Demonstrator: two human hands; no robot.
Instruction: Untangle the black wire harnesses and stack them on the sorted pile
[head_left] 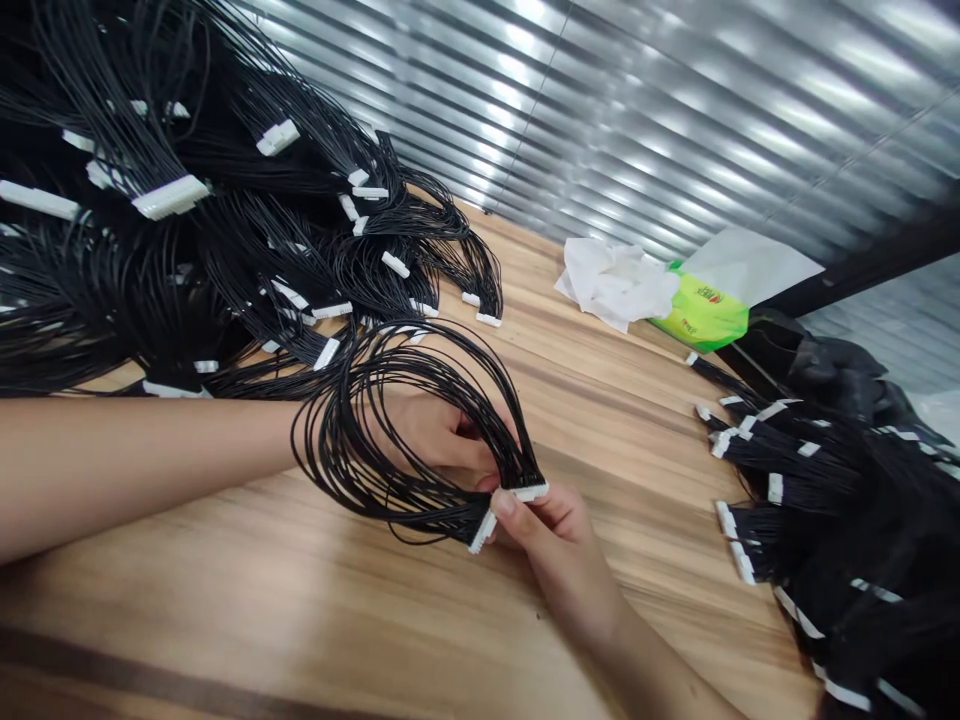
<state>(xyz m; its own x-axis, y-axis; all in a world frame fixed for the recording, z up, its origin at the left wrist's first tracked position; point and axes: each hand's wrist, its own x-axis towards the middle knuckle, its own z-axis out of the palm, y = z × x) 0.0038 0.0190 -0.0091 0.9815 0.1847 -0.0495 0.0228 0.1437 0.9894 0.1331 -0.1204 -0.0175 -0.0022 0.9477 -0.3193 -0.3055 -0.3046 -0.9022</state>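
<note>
A wire harness point(330, 450) of many thin black wires is bent into a loop above the table. Its two white connectors, one on the upper bundle point(531, 491) and one on the lower bundle point(482, 532), meet at my right hand point(559, 540). The thumb and fingers of that hand pinch the connector ends. My left hand point(420, 430) sits inside and behind the loop, its fingers curled at the wires close to the connectors. Wires and the right hand cover part of its fingertips.
A large heap of similar black harnesses point(247, 230) with white connectors fills the left. Another pile point(847, 530) lies on the right. Crumpled white tissue point(611, 280) and a green tissue pack point(701, 305) lie at the back of the wooden table point(300, 620), near a corrugated metal wall point(637, 110).
</note>
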